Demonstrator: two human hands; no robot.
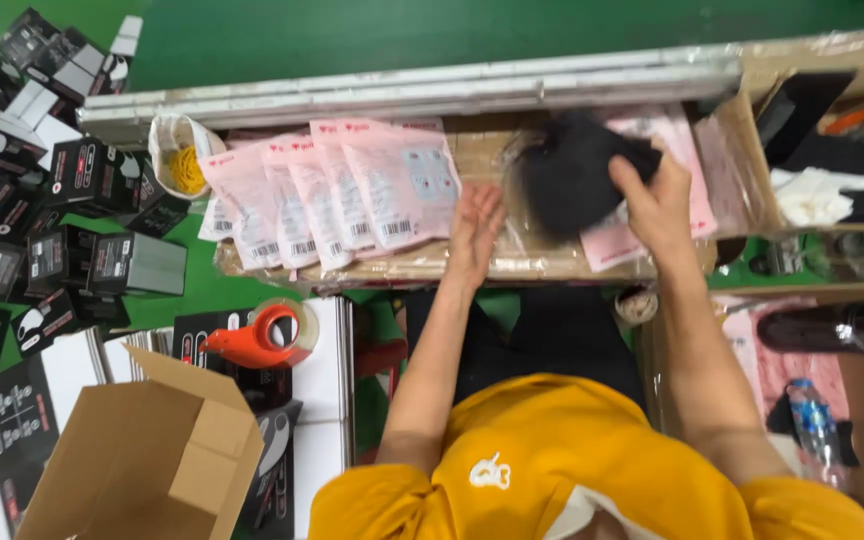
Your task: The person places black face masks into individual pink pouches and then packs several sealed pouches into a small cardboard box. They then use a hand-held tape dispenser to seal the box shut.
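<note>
My right hand (pixel 660 205) is closed around a black bundle (pixel 574 172) of soft, dark material, gripping its right edge with the fingers curled over it; the bundle sits inside a clear plastic bag (pixel 524 232) that lies crumpled on the desk (pixel 422 262), near the middle and toward the far rail; my left hand (pixel 475 232) is open and flat, fingers spread, pressing down on the near edge of that clear bag, holding nothing; just left of it a fan of pink packets (pixel 332 195) lies overlapped across the desk, touching one another; further left stands a small white bag of yellow rubber bands (pixel 182 165); under the bundle another pink packet (pixel 672 150) shows; below the desk on my left an orange tape dispenser (pixel 257 340) rests on white boxes, beside an open cardboard box (pixel 152 460); black product boxes (pixel 42 200) are heaped on the green floor at far left; a water bottle (pixel 812 425) lies in the carton on my right
</note>
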